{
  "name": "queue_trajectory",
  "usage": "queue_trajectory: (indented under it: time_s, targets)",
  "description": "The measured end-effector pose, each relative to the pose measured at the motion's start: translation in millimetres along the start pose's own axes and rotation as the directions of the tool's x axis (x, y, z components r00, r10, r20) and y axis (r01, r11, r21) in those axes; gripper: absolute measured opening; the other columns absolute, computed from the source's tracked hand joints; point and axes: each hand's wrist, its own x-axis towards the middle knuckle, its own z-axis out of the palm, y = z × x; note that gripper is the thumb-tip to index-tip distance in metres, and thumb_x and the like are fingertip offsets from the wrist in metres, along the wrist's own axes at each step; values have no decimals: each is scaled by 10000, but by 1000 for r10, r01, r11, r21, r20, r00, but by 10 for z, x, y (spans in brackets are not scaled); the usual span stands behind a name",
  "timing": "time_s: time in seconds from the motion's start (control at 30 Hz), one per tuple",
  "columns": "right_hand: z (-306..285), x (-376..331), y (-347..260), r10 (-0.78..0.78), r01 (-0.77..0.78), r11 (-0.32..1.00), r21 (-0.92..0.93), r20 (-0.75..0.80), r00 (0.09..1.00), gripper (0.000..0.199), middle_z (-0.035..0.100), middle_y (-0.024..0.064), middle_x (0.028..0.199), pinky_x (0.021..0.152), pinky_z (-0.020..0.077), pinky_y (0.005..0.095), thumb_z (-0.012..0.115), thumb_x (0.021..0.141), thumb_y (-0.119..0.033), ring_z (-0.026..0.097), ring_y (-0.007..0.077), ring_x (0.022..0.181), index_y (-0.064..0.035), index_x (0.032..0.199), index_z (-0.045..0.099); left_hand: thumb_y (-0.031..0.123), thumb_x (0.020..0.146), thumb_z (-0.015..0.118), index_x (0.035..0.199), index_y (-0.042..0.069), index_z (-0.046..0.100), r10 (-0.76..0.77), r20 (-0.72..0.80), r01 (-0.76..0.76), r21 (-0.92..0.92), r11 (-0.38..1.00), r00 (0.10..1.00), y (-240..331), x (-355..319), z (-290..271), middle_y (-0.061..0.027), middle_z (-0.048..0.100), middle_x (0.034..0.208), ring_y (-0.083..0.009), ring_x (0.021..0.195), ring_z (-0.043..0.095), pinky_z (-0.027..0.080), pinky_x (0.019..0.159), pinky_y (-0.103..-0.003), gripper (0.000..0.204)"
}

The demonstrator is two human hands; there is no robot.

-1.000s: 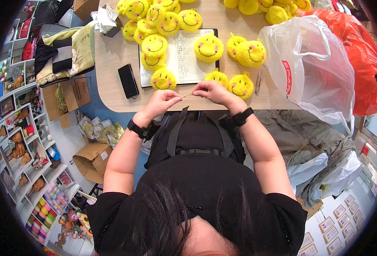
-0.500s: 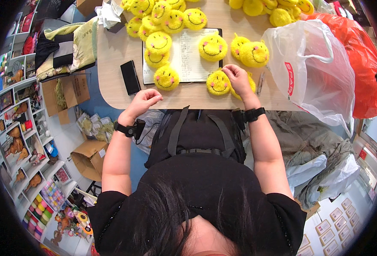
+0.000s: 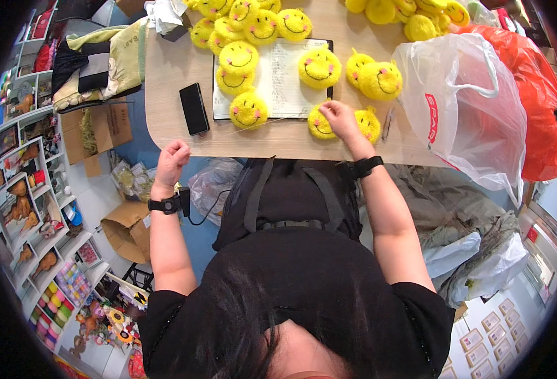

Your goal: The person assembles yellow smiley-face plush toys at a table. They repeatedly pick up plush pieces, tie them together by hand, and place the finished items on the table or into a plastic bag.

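Note:
A thin pale thread (image 3: 281, 119) runs over the front of the table, stretched between my two hands. My left hand (image 3: 172, 165), fingers closed in a pinch, is out past the table's front left edge at one end of it. At the other end my right hand (image 3: 343, 121) pinches above a yellow smiley plush (image 3: 319, 125), partly covering it. Another plush (image 3: 368, 124) lies just right of that hand. One more smiley plush (image 3: 249, 111) rests at the front of an open notebook (image 3: 284, 82), with a single plush (image 3: 320, 67) on its right page.
A black phone (image 3: 194, 109) lies left of the notebook. More smiley plushes (image 3: 260, 26) pile up at the back. Right of a slim tool (image 3: 388, 124) stand a white plastic bag (image 3: 445, 88) and a red bag (image 3: 537, 101). Cardboard boxes (image 3: 127, 230) stand on the floor at left.
My left hand has moved left and slightly down, away from the notebook, and the thread now shows drawn out. My right hand has shifted only slightly.

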Motion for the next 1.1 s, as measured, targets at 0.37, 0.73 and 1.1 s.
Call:
queue_trajectory:
  time_s: [0.37,0.73,1.1]
  targets:
    - [986,-475,567,84,-35,993,-110,482,872,260,711,153,842,757,534,397,687,853,-298,688,305,811,-55,939,722,151,944,589,674,94,454,243,61,-138,-680,720,968,179,157,517,-75,523,988,-195,968,544,464,966,-357,308]
    - [860,-529,437,223,-255,967,-16,539,812,235,726,101,865,679,538,347,620,911,-209,674,221,625,-40,1059,687,260,1005,544,944,-10,631,-54,18,55,-495,867,998,299,530,946,-53,574,842,-69,627,357,321,551,-200,290]
    - [-25,-638,-449,-225,151,889,432,126,966,295,652,59,991,659,507,253,712,880,-138,593,112,704,-64,1160,657,275,1038,470,1095,-32,662,-375,422,329,181,927,825,142,846,2034,90,456,695,1,539,275,225,490,-177,366]
